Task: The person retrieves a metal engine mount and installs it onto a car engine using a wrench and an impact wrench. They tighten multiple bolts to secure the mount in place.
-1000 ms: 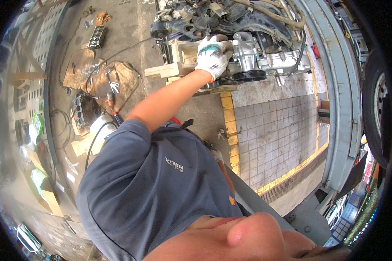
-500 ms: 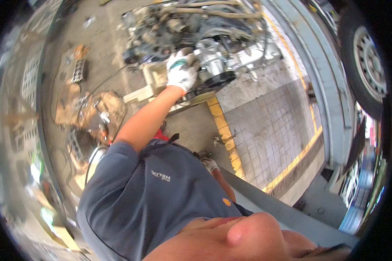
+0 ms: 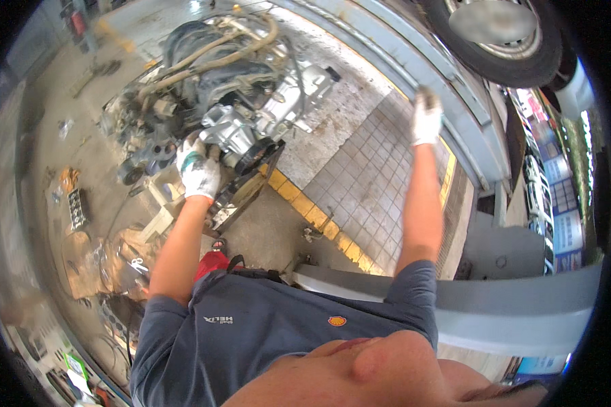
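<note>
My left hand (image 3: 198, 169), in a white glove with a green patch, grips a part of the engine (image 3: 210, 81) just left of a silver housing (image 3: 231, 132) and its black pulley (image 3: 259, 154). The engine is a mass of hoses, dark castings and silver parts, resting on a pale wooden support (image 3: 166, 193). My right hand (image 3: 426, 121), also gloved, with darkened fingertips, is raised out to the right over the tiled strip near a grey metal column. It is smeared by motion, so I cannot make out its fingers or anything in them.
A wheel (image 3: 492, 47) hangs at the upper right beside grey steel rails (image 3: 458, 108). A yellow-edged tiled strip (image 3: 360, 183) runs along the floor. At the left lie a bare cylinder head (image 3: 77, 210), brown cardboard (image 3: 81, 271), tools and cables. A grey beam (image 3: 516, 305) crosses behind me.
My right hand has risen from low by my body to far out on the right. The view has swung, shifting the engine leftward, with my left hand still on it.
</note>
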Demonstrator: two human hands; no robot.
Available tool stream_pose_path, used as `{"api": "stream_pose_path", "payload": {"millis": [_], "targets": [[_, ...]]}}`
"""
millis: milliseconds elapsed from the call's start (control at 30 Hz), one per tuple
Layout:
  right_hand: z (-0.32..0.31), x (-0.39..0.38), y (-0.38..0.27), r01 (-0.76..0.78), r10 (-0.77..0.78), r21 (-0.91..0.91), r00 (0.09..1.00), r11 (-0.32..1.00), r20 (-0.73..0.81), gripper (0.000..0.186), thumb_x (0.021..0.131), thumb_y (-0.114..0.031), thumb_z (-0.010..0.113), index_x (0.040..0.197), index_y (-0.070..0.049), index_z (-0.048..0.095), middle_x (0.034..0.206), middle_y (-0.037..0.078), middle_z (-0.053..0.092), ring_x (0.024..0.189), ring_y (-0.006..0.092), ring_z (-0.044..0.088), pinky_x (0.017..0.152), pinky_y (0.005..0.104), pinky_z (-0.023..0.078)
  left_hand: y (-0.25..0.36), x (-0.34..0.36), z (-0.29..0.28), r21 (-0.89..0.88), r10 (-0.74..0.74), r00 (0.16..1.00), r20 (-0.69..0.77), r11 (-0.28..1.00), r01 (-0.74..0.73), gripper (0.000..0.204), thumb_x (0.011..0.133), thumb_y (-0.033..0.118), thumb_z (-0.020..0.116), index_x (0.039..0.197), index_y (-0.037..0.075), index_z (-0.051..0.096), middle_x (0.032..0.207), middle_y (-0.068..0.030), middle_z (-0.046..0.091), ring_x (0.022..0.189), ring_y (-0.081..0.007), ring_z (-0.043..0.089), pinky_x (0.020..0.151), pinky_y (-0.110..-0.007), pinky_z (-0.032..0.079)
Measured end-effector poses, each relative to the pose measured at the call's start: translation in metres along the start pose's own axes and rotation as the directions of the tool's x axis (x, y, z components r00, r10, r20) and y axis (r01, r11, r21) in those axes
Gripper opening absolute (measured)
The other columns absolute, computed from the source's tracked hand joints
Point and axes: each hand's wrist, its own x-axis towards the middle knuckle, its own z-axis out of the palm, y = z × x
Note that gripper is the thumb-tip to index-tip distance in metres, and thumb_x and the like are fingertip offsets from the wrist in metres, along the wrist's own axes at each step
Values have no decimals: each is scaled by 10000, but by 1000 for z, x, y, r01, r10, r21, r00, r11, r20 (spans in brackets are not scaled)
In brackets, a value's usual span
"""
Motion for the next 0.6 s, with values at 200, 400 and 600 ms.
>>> {"api": "stream_pose_path", "payload": {"millis": [200, 400, 600], "targets": [[-10, 111, 12, 327, -252, -407, 941, 853, 228, 403, 1065, -276, 609, 1366, -11, 652, 1394, 185, 674, 1320, 307, 621, 1153, 387, 451, 3, -5, 0, -63, 33, 998, -45, 997, -36, 314, 896, 199, 719, 1182, 69, 727, 1310, -166, 677, 1225, -409, 598, 1056, -502, 469], [-33, 221, 46, 374, -303, -534, 928, 758, 218, 379, 1069, -226, 579, 1359, 7, 653, 1373, 186, 694, 1279, 299, 660, 1125, 396, 480, 17, -6, -10, -213, -32, 1000, -1, 977, 30, 231, 880, 185, 734, 1064, 53, 776, 1287, -131, 691, 1229, -395, 593, 1048, -491, 477], [12, 251, 6, 450, -393, -628, 888, 635, 239, 406, 1050, -260, 559, 1336, -1, 686, 1322, 209, 721, 1246, 357, 683, 1057, 404, 524, 9, -10, -3, -166, -33, 997, -71, 986, 21, 238, 896, 192, 735, 1099, 72, 769, 1268, -127, 699, 1219, -389, 598, 1035, -486, 490]]}}
